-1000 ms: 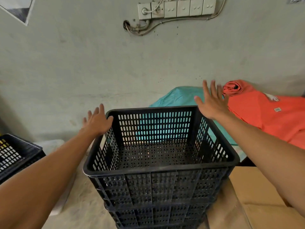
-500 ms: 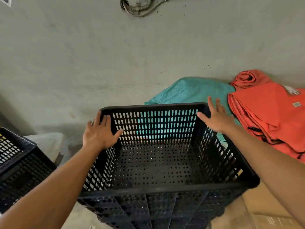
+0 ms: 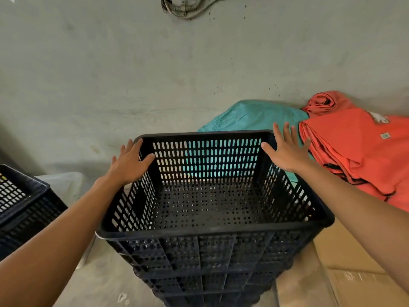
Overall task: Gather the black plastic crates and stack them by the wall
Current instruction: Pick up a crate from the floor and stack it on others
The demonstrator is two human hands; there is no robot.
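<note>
A black perforated plastic crate (image 3: 212, 231) tops a stack of like crates (image 3: 210, 275) close to the grey wall (image 3: 155, 74). My left hand (image 3: 130, 162) lies flat on its far left corner, fingers spread, thumb over the rim on the inside. At the far right corner my right hand (image 3: 285, 151) rests with fingers apart, gripping nothing. The top crate is empty. Another black crate (image 3: 24, 207) stands at the left edge, partly cut off.
A teal bundle (image 3: 250, 116) lies behind the stack against the wall, with folded orange cloth (image 3: 354, 147) to its right. Flat cardboard (image 3: 345, 262) covers the floor at the right. A pale bin (image 3: 64, 185) sits between the two crate groups. Cables (image 3: 183, 9) hang high on the wall.
The view has tilted down since a second ago. My hands came down onto the far corners of the top crate, and their fingers have since straightened and spread.
</note>
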